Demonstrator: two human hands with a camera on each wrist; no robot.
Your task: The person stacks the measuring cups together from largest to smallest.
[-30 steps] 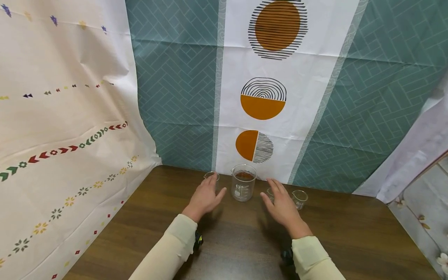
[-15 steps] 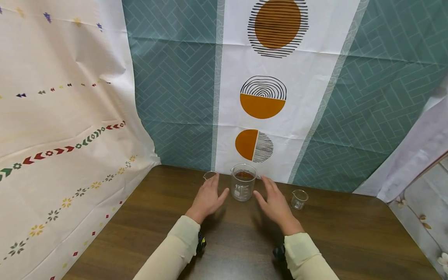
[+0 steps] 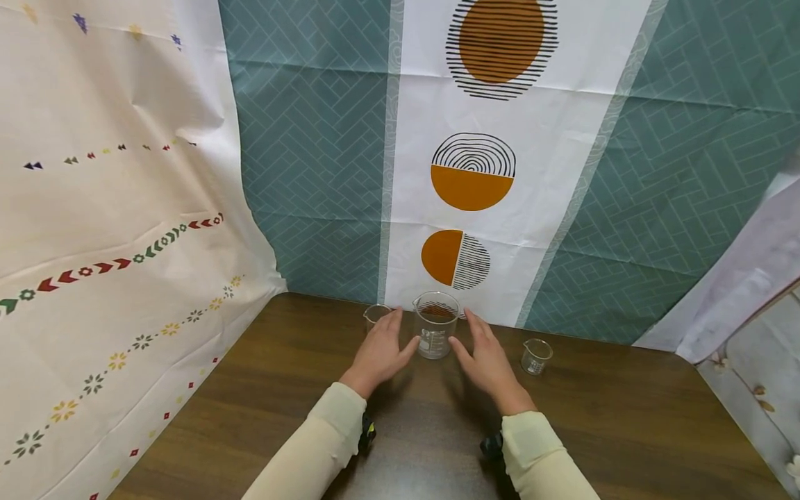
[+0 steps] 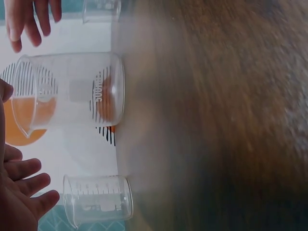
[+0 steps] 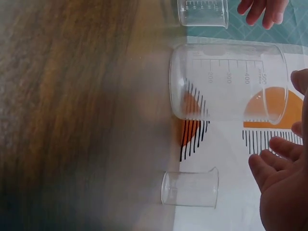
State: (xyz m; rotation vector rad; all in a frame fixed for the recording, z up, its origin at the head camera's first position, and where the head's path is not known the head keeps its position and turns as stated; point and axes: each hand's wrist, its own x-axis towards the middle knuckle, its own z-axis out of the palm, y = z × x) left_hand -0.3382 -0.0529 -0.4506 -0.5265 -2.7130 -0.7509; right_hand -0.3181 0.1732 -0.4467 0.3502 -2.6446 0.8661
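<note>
A large clear glass beaker (image 3: 434, 342) stands upright on the table, with measuring marks showing in the right wrist view. My left hand (image 3: 382, 353) is at its left side and my right hand (image 3: 489, 361) at its right. Both hands have extended, slightly bent fingers and hold nothing. The thumbs come close to the large beaker; whether they touch it I cannot tell. Behind my left hand, partly hidden in the head view, is a smaller beaker (image 4: 98, 199). Another small beaker (image 3: 535, 357) stands right of my right hand.
The brown wooden table (image 3: 400, 444) ends against a green and white hanging cloth (image 3: 312, 173) just behind the beakers. A cream patterned cloth (image 3: 125, 264) hangs along the left side. Pale floral fabric (image 3: 750, 389) borders the right edge.
Both hands have moved inward toward the large beaker. The small beaker at right, partly covered earlier, now shows fully. The beakers stay in place.
</note>
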